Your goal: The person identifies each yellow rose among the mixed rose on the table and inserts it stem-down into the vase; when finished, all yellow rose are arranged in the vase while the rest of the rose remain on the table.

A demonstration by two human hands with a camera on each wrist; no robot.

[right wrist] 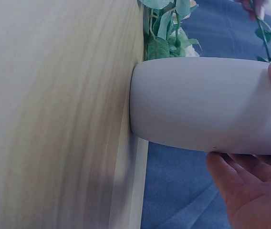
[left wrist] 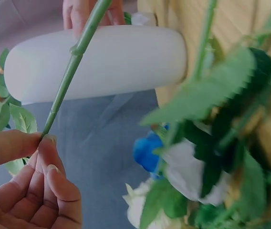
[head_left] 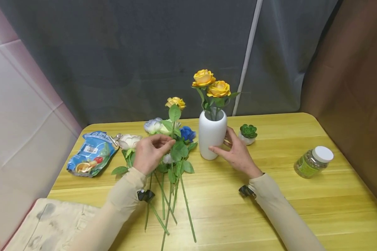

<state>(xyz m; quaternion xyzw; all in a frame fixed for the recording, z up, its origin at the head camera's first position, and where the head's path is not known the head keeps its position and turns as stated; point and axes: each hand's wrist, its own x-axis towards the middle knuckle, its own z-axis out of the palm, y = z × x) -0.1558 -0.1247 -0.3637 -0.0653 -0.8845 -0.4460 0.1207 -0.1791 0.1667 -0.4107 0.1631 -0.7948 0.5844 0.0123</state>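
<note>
Between thumb and index finger, my left hand point(head_left: 152, 151) pinches the green stem point(left wrist: 73, 62) of a yellow rose point(head_left: 175, 102), its bloom upright above the other flowers. A white vase point(head_left: 209, 136) stands on the table to the right, holding two yellow roses point(head_left: 218, 89). My right hand point(head_left: 238, 157) grips the vase's side, thumb in front and fingers round the back. In the right wrist view, the thumb and fingers point(right wrist: 250, 186) lie on opposite sides of the vase. Beneath my left hand lie loose flowers, among them a blue rose point(head_left: 187, 133) and a white one point(head_left: 130, 141).
A blue printed pouch point(head_left: 92, 153) lies at the left of the table. Behind the right hand sits a small potted succulent point(head_left: 248, 134). A white-lidded jar point(head_left: 314, 162) stands at the right. Several stems point(head_left: 186, 209) point towards the front edge. Dark curtain point(head_left: 128, 62) hangs behind.
</note>
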